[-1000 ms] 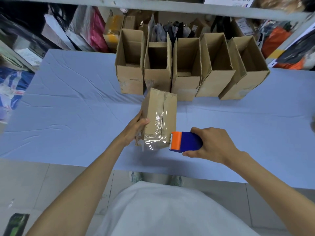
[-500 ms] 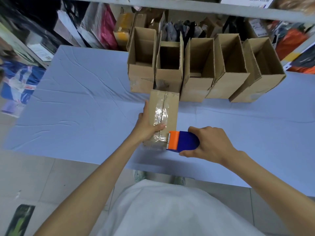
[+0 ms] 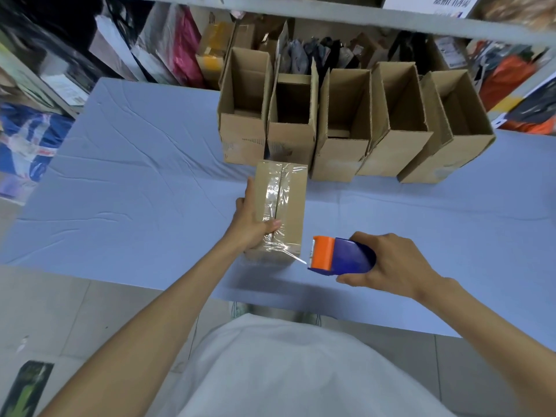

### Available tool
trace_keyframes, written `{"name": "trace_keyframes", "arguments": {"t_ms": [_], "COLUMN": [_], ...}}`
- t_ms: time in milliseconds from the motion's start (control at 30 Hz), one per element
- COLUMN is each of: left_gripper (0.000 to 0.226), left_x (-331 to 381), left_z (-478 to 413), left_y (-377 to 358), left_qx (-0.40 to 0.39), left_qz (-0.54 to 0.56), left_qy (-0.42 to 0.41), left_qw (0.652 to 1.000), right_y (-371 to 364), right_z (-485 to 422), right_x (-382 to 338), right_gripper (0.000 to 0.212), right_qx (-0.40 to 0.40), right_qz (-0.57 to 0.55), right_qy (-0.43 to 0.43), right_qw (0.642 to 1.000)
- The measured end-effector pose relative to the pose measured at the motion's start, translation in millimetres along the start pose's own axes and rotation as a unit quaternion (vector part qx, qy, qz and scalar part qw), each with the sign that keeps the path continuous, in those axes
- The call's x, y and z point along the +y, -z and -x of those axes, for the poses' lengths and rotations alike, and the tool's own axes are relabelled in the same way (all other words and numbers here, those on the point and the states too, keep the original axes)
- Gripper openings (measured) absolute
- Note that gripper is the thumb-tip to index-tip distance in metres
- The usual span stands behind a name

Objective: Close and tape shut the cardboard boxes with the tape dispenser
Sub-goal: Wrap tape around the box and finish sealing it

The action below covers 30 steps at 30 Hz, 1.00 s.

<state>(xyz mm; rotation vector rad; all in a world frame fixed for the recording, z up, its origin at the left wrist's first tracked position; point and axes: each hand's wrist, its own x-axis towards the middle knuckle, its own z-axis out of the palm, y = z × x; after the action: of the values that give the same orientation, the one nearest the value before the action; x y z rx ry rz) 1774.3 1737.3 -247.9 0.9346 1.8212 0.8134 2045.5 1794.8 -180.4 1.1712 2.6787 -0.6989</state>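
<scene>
A wrinkled pale blue cloth [image 3: 126,188] covers the table to its near edge. Beyond the far edge, bags and packets [image 3: 168,49] crowd under a grey shelf rail [image 3: 331,13] (contents unclear). Tiled floor [image 3: 54,311] lies below.

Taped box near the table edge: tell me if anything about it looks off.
The clear tape along the closed box seam is wrinkled rather than flat, and a thin strand still runs from its near corner to the tape dispenser. Otherwise nothing stands out.
</scene>
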Motion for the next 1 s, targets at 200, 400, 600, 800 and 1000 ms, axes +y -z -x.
{"name": "trace_keyframes", "arguments": {"t_ms": [200, 400, 600, 800, 1000], "left_gripper": [0.109, 0.111, 0.11, 0.108, 0.105], "left_x": [-3, -2, -1, -4, -3], "left_z": [1, 0, 1, 2, 2], "left_y": [4, -1, -3, -3, 3], "left_qx": [0.003, 0.006, 0.011, 0.01, 0.009], "left_qz": [0.04, 0.012, 0.014, 0.017, 0.034], "left_qy": [0.0, 0.025, 0.032, 0.032, 0.037], "left_qw": [0.999, 1.0, 0.999, 0.999, 0.999], "right_y": [8, -5, -18, -42, -77], "right_z": [8, -5, -32, -50, -33], "right_x": [19, 12, -19, -37, -16], "right_gripper": [0.048, 0.055, 0.05, 0.04, 0.044], "right_qx": [-0.006, -0.02, -0.046, -0.049, -0.008], "right_qz": [0.003, 0.097, 0.172, 0.188, 0.139], "right_qy": [-0.012, 0.001, 0.012, -0.004, -0.107], "right_qw": [1.0, 0.995, 0.984, 0.981, 0.984]}}
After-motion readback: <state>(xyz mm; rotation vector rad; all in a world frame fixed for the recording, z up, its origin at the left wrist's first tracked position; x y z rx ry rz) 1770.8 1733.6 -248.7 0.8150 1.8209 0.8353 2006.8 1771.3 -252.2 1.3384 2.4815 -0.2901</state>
